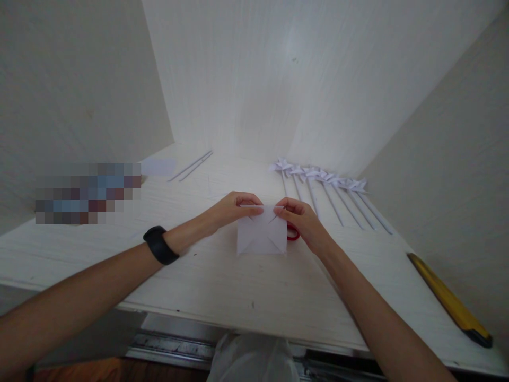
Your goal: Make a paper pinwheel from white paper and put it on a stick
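Together, left hand (233, 211) and right hand (303, 216) pinch the paper square (262, 233) along its far edge, seemingly for steadiness.

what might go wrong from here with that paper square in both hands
The paper square, pinched by the left hand and right hand along its upper edge, might tear: diagonal lines that look like cuts run in from its corners. The red loop close to the right hand could get bumped. A reach forward might disturb the white pinwheels beyond that hand.
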Motion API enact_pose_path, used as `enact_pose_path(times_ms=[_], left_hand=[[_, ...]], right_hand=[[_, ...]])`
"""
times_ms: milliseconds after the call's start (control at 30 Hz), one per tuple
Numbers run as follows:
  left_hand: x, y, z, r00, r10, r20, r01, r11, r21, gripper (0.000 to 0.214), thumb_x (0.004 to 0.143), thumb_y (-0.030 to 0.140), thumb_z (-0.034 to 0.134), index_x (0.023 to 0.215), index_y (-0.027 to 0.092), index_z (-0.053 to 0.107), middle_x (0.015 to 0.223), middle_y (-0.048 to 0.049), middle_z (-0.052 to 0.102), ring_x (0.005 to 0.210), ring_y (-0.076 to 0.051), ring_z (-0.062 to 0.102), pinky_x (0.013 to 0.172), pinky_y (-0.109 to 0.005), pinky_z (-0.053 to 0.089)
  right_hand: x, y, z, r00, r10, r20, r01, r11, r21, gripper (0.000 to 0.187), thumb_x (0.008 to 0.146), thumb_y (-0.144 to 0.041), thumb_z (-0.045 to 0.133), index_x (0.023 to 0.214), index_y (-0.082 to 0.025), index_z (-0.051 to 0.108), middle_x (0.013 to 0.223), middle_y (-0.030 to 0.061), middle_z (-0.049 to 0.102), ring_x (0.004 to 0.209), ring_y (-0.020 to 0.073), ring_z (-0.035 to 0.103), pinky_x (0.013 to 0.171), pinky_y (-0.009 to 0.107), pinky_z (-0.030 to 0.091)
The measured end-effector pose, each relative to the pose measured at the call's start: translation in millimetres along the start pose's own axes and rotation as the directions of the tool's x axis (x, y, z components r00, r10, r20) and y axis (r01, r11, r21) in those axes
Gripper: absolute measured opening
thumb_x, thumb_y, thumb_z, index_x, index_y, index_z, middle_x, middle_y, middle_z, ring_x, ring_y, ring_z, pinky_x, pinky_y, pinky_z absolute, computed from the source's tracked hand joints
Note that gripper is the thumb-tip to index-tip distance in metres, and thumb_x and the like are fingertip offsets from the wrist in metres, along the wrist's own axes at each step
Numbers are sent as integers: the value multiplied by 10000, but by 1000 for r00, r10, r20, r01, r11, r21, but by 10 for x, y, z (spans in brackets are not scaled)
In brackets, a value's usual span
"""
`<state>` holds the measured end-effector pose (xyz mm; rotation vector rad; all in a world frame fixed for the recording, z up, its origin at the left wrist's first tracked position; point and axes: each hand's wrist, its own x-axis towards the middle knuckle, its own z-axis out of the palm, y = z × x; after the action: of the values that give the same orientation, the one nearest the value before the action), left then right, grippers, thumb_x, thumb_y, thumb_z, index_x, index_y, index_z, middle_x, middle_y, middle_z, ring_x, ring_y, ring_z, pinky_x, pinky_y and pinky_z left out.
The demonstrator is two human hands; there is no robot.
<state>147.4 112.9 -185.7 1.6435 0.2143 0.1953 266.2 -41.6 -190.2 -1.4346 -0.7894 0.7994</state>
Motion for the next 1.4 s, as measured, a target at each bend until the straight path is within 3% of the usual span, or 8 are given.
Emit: enact_pose_path(times_ms=[167,400,600,900,1100,1400], left_hand=[[-4,-19,-5,999,-33,20,33,999,2,229,667,345,716,773,150,661,675,-14,667,600,-124,584,556,-221,410],[-18,14,-7,996,-91,23,91,996,17,418,765,536,580,819,136,688,724,-61,698,617,-143,607,555,-229,410],[-14,13,-1,996,-83,42,80,995,66,258,683,382,710,772,140,693,738,-39,693,636,-127,592,585,-224,410],[22,-16,-28,994,-108,29,107,993,50,120,666,256,726,693,143,694,686,-25,686,603,-116,585,595,-231,424],[2,0,-49,989,-137,50,134,989,61,173,692,297,708,719,126,711,689,-33,686,586,-116,577,574,-230,421],[4,-3,-77,987,-153,46,147,983,108,188,710,301,694,747,117,703,693,-29,679,582,-108,575,573,-225,424]], right_hand=[[12,22,22,999,-30,26,33,996,-82,228,664,-379,718,698,-183,607,565,-40,546,463,65,423,402,192,266],[18,47,4,995,-92,33,97,981,-169,204,693,-385,681,688,-191,620,633,-7,591,552,98,484,459,207,325],[28,67,22,995,-97,12,97,976,-197,205,685,-381,683,677,-186,617,613,-13,574,539,95,468,474,215,313],[3,30,29,997,-77,16,79,982,-172,243,709,-404,655,636,-185,579,583,-27,514,525,90,425,476,221,300],[-6,-16,8,997,-72,-6,70,984,-163,232,706,-375,662,634,-172,578,555,-41,508,501,76,412,475,219,291],[15,15,9,998,-14,54,23,986,-163,225,689,-364,671,642,-169,569,570,-31,521,514,74,434,452,196,294]])
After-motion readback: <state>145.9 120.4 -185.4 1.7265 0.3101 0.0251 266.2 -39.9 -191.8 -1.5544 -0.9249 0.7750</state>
